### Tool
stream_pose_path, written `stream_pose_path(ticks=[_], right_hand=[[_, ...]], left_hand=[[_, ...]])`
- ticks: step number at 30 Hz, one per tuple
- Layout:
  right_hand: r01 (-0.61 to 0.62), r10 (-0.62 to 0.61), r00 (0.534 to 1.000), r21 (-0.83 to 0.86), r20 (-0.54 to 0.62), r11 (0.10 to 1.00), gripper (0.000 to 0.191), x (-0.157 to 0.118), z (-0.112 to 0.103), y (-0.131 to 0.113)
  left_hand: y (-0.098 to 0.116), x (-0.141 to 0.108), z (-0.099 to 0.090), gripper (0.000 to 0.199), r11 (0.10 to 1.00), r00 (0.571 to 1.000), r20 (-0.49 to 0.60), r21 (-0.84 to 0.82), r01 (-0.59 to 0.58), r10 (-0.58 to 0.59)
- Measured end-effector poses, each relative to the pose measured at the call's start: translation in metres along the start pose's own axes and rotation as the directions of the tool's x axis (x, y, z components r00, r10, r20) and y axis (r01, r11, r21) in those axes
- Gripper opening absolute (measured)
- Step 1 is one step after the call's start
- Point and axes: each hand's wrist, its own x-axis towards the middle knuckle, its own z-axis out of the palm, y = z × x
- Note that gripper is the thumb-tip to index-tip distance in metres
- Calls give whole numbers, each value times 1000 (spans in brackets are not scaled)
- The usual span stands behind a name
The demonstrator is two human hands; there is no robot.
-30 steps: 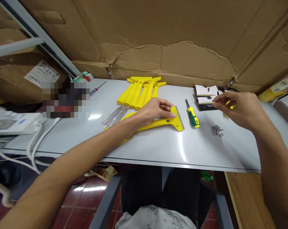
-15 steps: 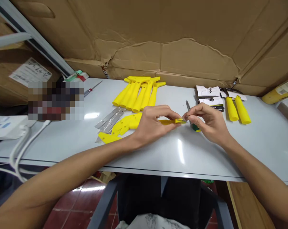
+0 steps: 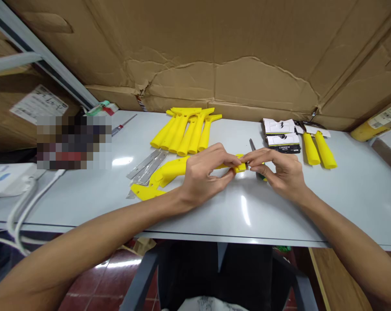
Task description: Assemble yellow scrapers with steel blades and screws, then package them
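Note:
My left hand (image 3: 205,175) is closed around a yellow plastic scraper handle (image 3: 240,166), with its end poking out past the thumb and fingers. The fingers of my right hand (image 3: 276,170) are pinched together at that end; what they hold, if anything, is too small to make out. Partly hidden behind my right hand lies a screwdriver (image 3: 253,145) with a green and yellow grip. Left of my left hand are yellow plastic pieces (image 3: 146,192) and flat metal blades (image 3: 146,168). Several more yellow scraper handles (image 3: 185,131) lie in a row farther back.
Black and white packets (image 3: 281,136) sit at the back right, beside two yellow-handled scrapers (image 3: 319,149). Another screwdriver (image 3: 122,125) lies at the back left. White cables (image 3: 23,211) run over the table's left edge. Cardboard (image 3: 182,82) stands along the back.
The yellow scraper handle has turned in my left hand, so its end faces up more. My right fingers have moved in against that end. The view has shifted slightly.

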Motion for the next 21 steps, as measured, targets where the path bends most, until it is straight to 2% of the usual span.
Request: stream_pose_path(ticks=[2, 7, 10, 12, 16, 18, 21], right_hand=[[18, -18, 1000, 15, -23, 1000, 23, -1, 1, 2], [9, -10, 995, -4, -96, 1000, 25, 0, 4, 0], [56, -59, 992, -28, -113, 998, 24, 0, 6, -1], [47, -44, 993, 24, -109, 999, 25, -2, 6, 1], [-65, 79, 991, 125, -110, 990, 25, -7, 7, 6], [-78, 91, 986, 97, -138, 992, 23, -8, 8, 7], [-38, 45, 969, 31, -244, 999, 19, -5, 8, 8]], left_hand=[[-3, 0, 1, 16, 999, 1000, -15, -43, -9, 9], [-7, -1, 2, 12, 996, 997, -49, -73, 60, -63], [-8, -2, 4, 15, 998, 999, -41, -53, 29, -31], [-9, -4, 7, 18, 998, 999, -39, -44, -35, 33], [-8, -12, 15, 25, 975, 974, -32, 13, -222, 222], [-7, -15, 16, 27, 944, 947, 2, 81, -320, 321], [-4, -18, 12, 29, 880, 900, 85, 187, -437, 429]])
